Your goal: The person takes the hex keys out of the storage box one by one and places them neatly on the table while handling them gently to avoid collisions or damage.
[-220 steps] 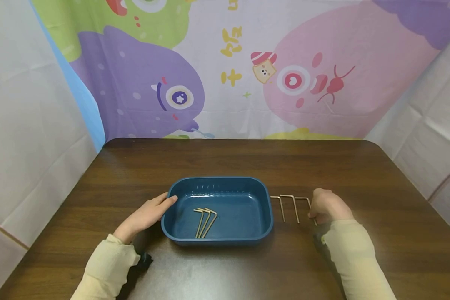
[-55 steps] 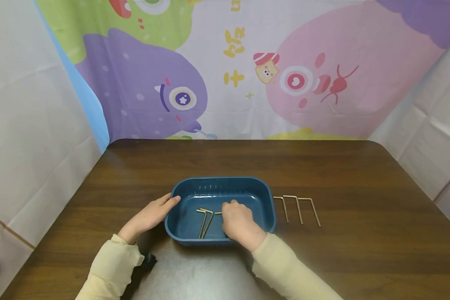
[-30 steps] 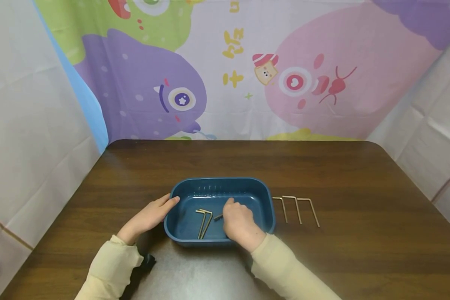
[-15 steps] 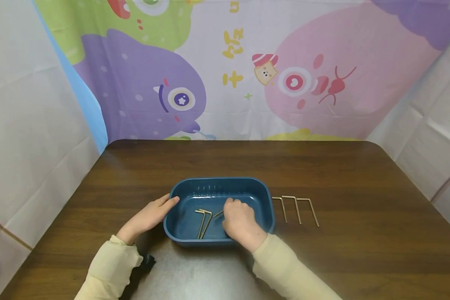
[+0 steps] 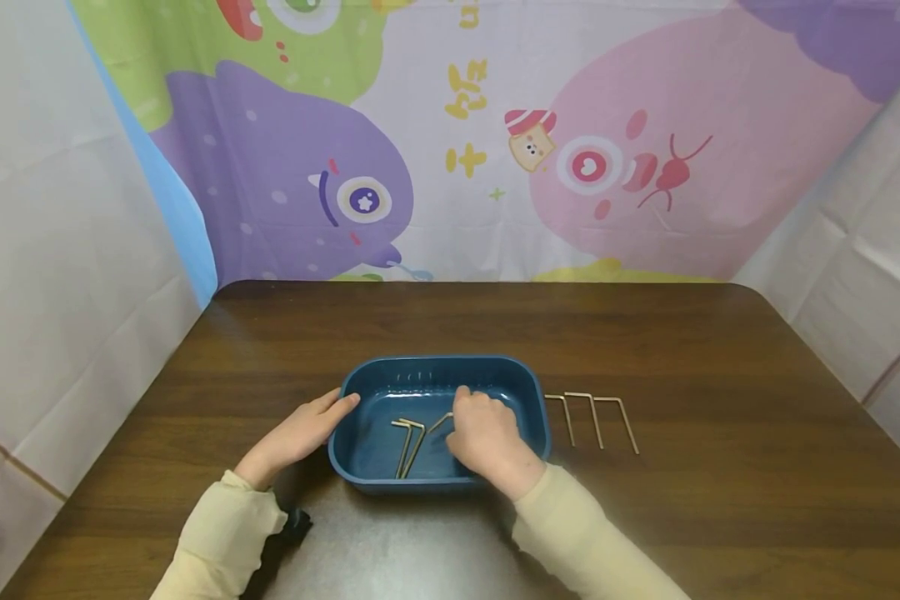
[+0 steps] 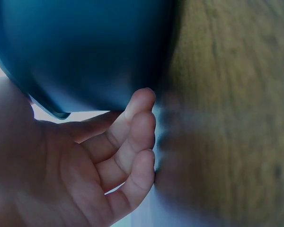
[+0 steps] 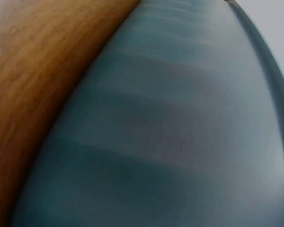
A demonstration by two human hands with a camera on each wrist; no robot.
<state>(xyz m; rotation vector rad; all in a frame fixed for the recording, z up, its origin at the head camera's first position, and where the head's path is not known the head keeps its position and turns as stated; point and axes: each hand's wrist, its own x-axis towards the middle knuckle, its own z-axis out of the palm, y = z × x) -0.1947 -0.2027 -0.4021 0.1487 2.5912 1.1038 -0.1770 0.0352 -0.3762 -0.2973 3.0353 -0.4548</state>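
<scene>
My left hand [image 5: 297, 434] grips the left end of a blue rectangular tray [image 5: 438, 484], thumb over the rim and fingers against the outer wall. In the left wrist view, curled fingertips [image 6: 143, 127] sit low beside the tray's wall, close to the table. Inside the tray, my right hand [image 5: 491, 437] pinches a brass-coloured L-shaped hex key [image 5: 440, 422]; one arm sticks out to the left and the rest is hidden by the hand. Two similar hex keys [image 5: 412, 448] lie on the tray's floor to its left. The right wrist view shows the tray's outer wall [image 7: 170, 118], blurred.
Right of the tray, three more L-shaped hex keys [image 5: 595, 421] lie side by side on the dark wooden table [image 5: 720, 500]. A printed cartoon cloth [image 5: 450, 233] hangs behind the table's far edge.
Earlier the right hand was at the hex keys on the table; since then it came into the tray and took one of three there. Just now it shifts slightly right, tilting the key. Left hand stays.
</scene>
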